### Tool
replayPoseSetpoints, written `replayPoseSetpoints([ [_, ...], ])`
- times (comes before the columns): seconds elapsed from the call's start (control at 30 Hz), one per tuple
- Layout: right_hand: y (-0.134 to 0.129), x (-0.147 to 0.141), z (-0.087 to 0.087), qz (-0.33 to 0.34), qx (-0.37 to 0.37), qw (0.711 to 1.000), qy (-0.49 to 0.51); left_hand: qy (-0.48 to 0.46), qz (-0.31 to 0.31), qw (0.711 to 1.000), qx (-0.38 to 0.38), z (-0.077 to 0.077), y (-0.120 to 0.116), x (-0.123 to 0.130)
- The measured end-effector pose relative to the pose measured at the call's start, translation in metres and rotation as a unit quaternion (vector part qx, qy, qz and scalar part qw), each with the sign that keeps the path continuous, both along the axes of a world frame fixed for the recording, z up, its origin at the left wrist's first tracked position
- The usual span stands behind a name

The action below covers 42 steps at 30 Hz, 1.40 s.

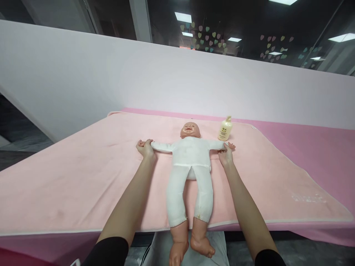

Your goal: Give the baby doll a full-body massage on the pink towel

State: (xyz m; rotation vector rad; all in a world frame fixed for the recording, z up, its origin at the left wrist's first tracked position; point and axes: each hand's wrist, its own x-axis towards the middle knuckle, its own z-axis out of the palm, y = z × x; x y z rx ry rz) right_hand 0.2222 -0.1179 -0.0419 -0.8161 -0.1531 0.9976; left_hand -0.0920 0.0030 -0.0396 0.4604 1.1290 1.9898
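A baby doll (191, 153) with a white cloth body lies on its back on a pink blanket (91, 166), its head toward the wall and its feet past the near edge. Both its arms are stretched out sideways. My left hand (145, 148) is closed round the doll's wrist on the left side, and the doll's small fingers show beyond it. On the right side, my right hand (226, 154) grips the other wrist, thumb on top, with the doll's hand sticking out past it. Just behind my right hand stands a pale yellow pump bottle (225, 128).
A white wall (172, 81) rises behind the table, with dark glass and heart stickers above it. Pink table cover (305, 147) shows beyond the blanket on the right. The table's front edge is close to my body.
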Motion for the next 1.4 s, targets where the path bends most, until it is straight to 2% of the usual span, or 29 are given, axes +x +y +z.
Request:
replayPoseSetpoints([
  [0.23, -0.004, -0.004, 0.006, -0.005, 0.002, 0.999, 0.034, -0.005, -0.010, 1.000, -0.005, -0.003, 0.004, -0.001],
  [0.47, -0.006, -0.005, 0.007, -0.012, 0.000, 1.000, 0.028, 0.013, -0.006, 1.000, -0.005, -0.009, 0.010, -0.003],
  [0.63, -0.007, -0.006, 0.006, -0.016, 0.008, 0.999, 0.030, -0.003, -0.024, 0.999, -0.023, -0.006, 0.010, -0.002],
  [0.83, -0.008, -0.006, 0.005, -0.018, 0.009, 1.000, 0.015, -0.066, -0.031, 0.997, -0.002, -0.004, 0.009, -0.003],
  [1.3, -0.004, 0.000, -0.003, -0.007, 0.013, 0.999, -0.038, -0.076, -0.057, 0.995, 0.019, -0.004, 0.006, -0.003],
  [1.4, -0.002, 0.000, -0.005, -0.011, 0.021, 0.999, -0.039, -0.079, -0.037, 0.996, -0.001, -0.002, 0.004, -0.001],
])
